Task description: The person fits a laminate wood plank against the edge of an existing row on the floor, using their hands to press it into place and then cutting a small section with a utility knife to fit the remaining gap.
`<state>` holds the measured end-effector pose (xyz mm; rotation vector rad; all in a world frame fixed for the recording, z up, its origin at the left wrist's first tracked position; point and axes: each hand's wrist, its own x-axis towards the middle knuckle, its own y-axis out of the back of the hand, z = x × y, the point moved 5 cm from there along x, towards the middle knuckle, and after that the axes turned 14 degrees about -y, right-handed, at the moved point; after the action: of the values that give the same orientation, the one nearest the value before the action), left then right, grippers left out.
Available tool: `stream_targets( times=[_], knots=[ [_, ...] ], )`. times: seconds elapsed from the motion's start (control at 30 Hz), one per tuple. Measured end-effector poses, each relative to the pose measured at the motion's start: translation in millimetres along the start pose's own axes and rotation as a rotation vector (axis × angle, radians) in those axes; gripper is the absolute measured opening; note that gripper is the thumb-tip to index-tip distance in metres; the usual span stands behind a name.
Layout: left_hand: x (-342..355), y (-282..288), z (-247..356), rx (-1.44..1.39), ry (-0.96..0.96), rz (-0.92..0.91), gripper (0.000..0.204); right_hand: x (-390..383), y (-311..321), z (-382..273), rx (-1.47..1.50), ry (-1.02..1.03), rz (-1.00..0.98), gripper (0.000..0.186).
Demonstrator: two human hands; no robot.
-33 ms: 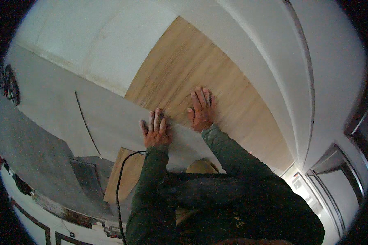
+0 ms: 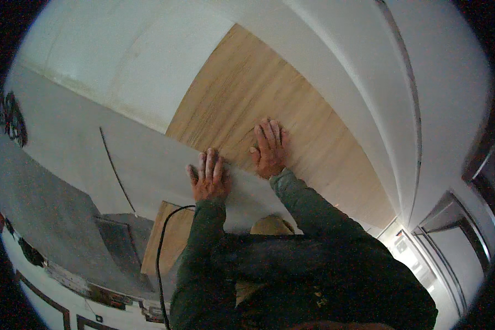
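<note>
Pressing both open hands flat, left hand (image 2: 207, 179) on grey underlay (image 2: 148, 159), right hand (image 2: 269, 148) on laid wood flooring (image 2: 247, 99); more floor remained uncovered.

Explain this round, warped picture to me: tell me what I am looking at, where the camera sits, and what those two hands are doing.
There is no machine here. A person wears a wide fisheye camera on the head, looking down at their own arms, which is why the picture is round and straight edges bend near the rim. Both forearms, in dark green sleeves, come in from the lower edge. The left hand lies flat with fingers spread on a pale grey sheet. The right hand lies flat on the wood-grain flooring, just past the sheet's edge. Neither hand holds anything; both are open, palms down. A black cable curves along the person's left side, and white walls surround the floor.
</note>
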<state>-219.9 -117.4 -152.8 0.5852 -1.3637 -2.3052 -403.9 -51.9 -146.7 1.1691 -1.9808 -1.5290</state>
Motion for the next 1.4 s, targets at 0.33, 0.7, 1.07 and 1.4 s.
stream_targets(
  times=[0.33, 0.7, 1.07, 1.4],
  knots=[
    [-9, -11, -3, 0.042, -0.046, 0.057, 0.036, -1, 2, -5, 0.058, 0.027, 0.068, 0.053],
    [-11, -5, -5, 0.001, -0.027, -0.027, 0.04, -2, -2, -6, 0.059, 0.004, 0.025, 0.051],
    [-14, -7, -3, 0.026, -0.054, 0.122, 0.049, -3, 1, -3, 0.069, -0.003, 0.051, 0.05],
    [-9, -2, 1, -0.001, -0.014, -0.017, 0.047, -1, 0, -2, 0.076, 0.027, 0.04, 0.053]
  ],
)
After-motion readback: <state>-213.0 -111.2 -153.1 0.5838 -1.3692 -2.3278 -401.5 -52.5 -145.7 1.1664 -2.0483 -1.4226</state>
